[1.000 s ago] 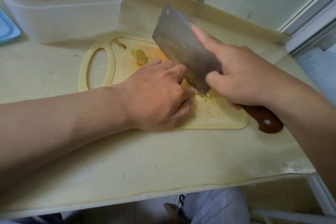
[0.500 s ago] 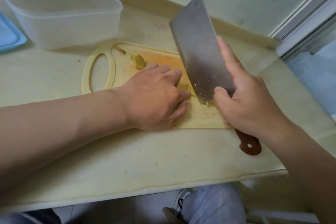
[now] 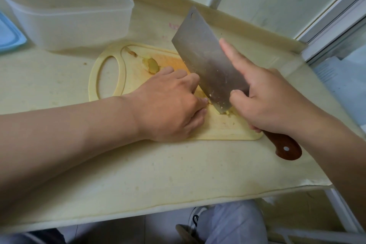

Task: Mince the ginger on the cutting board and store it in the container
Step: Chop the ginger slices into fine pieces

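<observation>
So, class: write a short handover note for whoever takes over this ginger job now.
Left hand: fingers curled on the board by the cleaver; what they pin is hidden.
Right hand: grips the cleaver, its heel down on the board.
Ginger: one piece by the board's handle hole, bits at the blade.
Container: beyond the board, no ginger seen inside.
Left: mince the rest, store it.

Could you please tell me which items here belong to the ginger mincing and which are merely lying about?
In use: steel cleaver with brown wooden handle, pale yellow plastic cutting board, yellow ginger pieces, translucent white plastic container.
Lying about: light blue plastic lid.
</observation>
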The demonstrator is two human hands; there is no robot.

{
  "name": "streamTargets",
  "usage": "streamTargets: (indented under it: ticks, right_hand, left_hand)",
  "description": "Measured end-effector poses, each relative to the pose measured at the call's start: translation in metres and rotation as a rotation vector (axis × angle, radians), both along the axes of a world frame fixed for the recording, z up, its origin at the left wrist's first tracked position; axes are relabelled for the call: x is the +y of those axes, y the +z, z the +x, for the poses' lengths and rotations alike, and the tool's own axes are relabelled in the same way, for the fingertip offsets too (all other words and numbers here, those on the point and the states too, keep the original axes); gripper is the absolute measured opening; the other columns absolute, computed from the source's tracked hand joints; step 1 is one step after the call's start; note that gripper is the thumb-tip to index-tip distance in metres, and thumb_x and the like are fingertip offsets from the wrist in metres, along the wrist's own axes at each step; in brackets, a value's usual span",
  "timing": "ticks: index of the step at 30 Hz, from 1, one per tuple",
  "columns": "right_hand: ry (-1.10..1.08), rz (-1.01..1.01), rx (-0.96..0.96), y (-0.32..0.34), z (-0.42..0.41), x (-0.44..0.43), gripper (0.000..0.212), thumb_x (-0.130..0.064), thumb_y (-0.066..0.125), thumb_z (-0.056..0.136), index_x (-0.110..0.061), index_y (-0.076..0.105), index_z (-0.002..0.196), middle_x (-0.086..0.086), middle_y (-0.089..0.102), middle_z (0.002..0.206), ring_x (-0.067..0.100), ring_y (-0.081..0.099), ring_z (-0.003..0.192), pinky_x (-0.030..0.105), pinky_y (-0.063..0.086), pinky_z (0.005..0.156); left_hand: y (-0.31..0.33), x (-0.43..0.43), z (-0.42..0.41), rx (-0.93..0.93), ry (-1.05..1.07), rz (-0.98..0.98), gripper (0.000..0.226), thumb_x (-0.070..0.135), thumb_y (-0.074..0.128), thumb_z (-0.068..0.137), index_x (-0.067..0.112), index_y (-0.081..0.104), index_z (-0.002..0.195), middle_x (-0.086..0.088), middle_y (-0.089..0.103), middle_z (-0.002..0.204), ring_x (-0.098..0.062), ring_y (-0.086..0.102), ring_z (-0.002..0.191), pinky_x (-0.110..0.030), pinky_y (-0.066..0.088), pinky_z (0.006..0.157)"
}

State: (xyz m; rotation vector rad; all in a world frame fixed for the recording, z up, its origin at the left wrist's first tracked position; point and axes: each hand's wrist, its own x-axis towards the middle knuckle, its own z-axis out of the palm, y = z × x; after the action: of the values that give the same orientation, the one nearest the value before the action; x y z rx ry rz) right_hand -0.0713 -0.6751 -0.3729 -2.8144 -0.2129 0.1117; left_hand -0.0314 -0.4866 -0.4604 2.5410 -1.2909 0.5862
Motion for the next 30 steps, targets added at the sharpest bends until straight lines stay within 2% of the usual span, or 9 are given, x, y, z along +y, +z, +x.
streamTargets:
  ticks: [3,5,7,11,15,18,22,27,30]
  right_hand:
    - [-0.012,-0.017,0.028,0.004,0.002,0.003,0.094,-0.007,0.047,0.092,-0.061,0.007,0.158,0.001,0.064,0.052,0.023,0.062,0.041,0.041,0.060,0.052]
    - [-0.006,-0.040,0.066,0.007,0.008,0.009,0.095,-0.007,0.047,0.091,-0.059,0.007,0.159,-0.004,0.063,0.050,0.021,0.061,0.038,0.037,0.059,0.048]
    - [0.006,-0.076,0.061,0.009,0.019,0.018,0.095,-0.007,0.048,0.090,-0.054,0.008,0.161,-0.001,0.058,0.049,0.017,0.061,0.036,0.032,0.058,0.046]
    - [0.024,-0.090,0.017,0.008,0.043,0.035,0.094,-0.009,0.047,0.088,-0.047,0.007,0.164,0.001,0.064,0.067,0.013,0.062,0.040,0.038,0.061,0.055]
    - [0.023,-0.058,-0.029,0.004,0.038,0.033,0.094,-0.010,0.047,0.087,-0.049,0.007,0.163,0.002,0.065,0.066,0.009,0.063,0.050,0.040,0.062,0.064]
    - [0.008,-0.027,-0.072,0.000,0.019,0.021,0.094,-0.009,0.048,0.087,-0.054,0.009,0.161,0.004,0.064,0.062,0.013,0.063,0.051,0.041,0.060,0.064]
    - [-0.086,0.090,-0.140,-0.005,0.003,0.005,0.094,-0.007,0.048,0.090,-0.064,0.012,0.156,0.014,0.070,0.069,0.023,0.064,0.047,0.042,0.061,0.056]
    - [-0.209,0.346,-0.107,-0.002,-0.006,-0.009,0.094,-0.001,0.046,0.093,-0.068,0.018,0.152,-0.001,0.065,0.057,0.021,0.057,0.040,0.035,0.054,0.043]
    - [-0.211,0.424,-0.021,-0.006,-0.007,-0.009,0.095,0.004,0.046,0.092,-0.066,0.022,0.152,0.003,0.062,0.055,0.025,0.053,0.040,0.037,0.052,0.040]
  left_hand:
    - [-0.001,-0.001,0.001,0.000,0.000,-0.003,0.059,0.046,0.022,0.098,0.022,0.075,0.101,-0.005,0.049,0.082,-0.025,0.043,0.068,-0.033,0.024,0.067]
    - [0.000,-0.001,0.001,0.002,-0.005,-0.010,0.058,0.046,0.024,0.098,0.021,0.076,0.102,-0.006,0.049,0.082,-0.025,0.041,0.068,-0.034,0.025,0.066]
    - [0.000,-0.001,0.001,0.008,-0.019,-0.026,0.057,0.044,0.026,0.098,0.019,0.076,0.102,-0.007,0.049,0.080,-0.026,0.042,0.066,-0.033,0.029,0.065]
    - [0.000,0.000,0.000,0.007,-0.021,-0.016,0.056,0.046,0.027,0.096,0.018,0.076,0.102,-0.008,0.050,0.079,-0.029,0.049,0.067,-0.036,0.038,0.065]
    - [0.001,0.000,-0.001,-0.004,-0.016,-0.024,0.058,0.047,0.026,0.095,0.019,0.076,0.103,-0.009,0.051,0.079,-0.030,0.050,0.068,-0.038,0.041,0.066]
    - [-0.001,0.000,0.000,-0.028,-0.013,-0.033,0.059,0.045,0.024,0.096,0.019,0.076,0.103,-0.009,0.052,0.080,-0.031,0.051,0.068,-0.037,0.036,0.066]
    - [-0.002,0.001,0.001,-0.052,-0.027,-0.048,0.054,0.043,0.028,0.096,0.016,0.074,0.091,-0.009,0.051,0.081,-0.031,0.050,0.067,-0.035,0.030,0.066]
    - [-0.002,0.000,0.001,-0.055,-0.043,-0.083,0.049,0.039,0.033,0.095,0.013,0.069,0.075,-0.008,0.050,0.079,-0.029,0.047,0.064,-0.035,0.034,0.064]
    - [-0.002,0.001,0.001,-0.088,-0.016,-0.121,0.043,0.034,0.040,0.094,0.013,0.063,0.063,-0.008,0.049,0.076,-0.029,0.044,0.062,-0.036,0.033,0.062]
